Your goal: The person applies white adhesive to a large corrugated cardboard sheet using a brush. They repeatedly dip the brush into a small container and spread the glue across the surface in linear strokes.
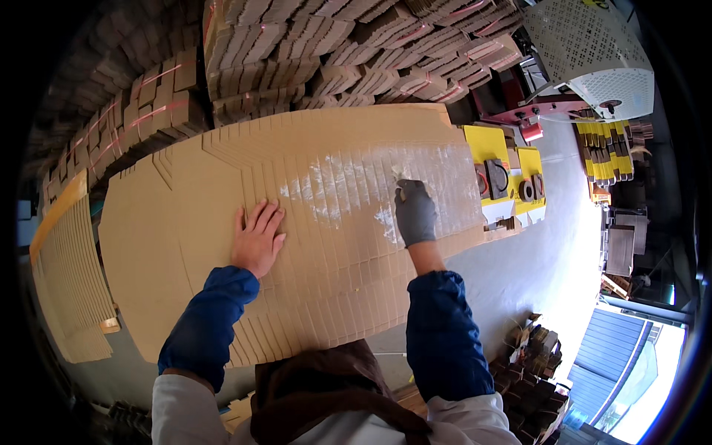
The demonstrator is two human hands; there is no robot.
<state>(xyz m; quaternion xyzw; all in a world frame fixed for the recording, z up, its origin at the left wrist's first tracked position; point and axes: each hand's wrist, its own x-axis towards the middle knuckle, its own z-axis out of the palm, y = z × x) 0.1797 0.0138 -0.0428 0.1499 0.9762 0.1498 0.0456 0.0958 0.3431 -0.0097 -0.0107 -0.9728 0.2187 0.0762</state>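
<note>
A fanned row of overlapping brown cardboard sheets (326, 267) spreads in front of me. My bare left hand (257, 237) lies flat on them left of the middle, fingers stretched out. In a dark grey glove, my right hand (415, 211) is closed over the right part of the sheets. A small pale bit shows at its fingertips, but what it grips is mostly hidden. White wet-looking smears (334, 182) streak the stepped edges around and to the left of the glove. Blue sleeve covers are on both my forearms.
Bundled flat cardboard stacks (282, 44) rise along the far side. Another fanned stack (70, 274) stands at the left. Yellow boxes (486, 144) with tape rolls (526, 190) adjoin the right end. A perforated metal machine cover (586, 52) is at the far right; dark piled pieces (530, 363) sit lower right.
</note>
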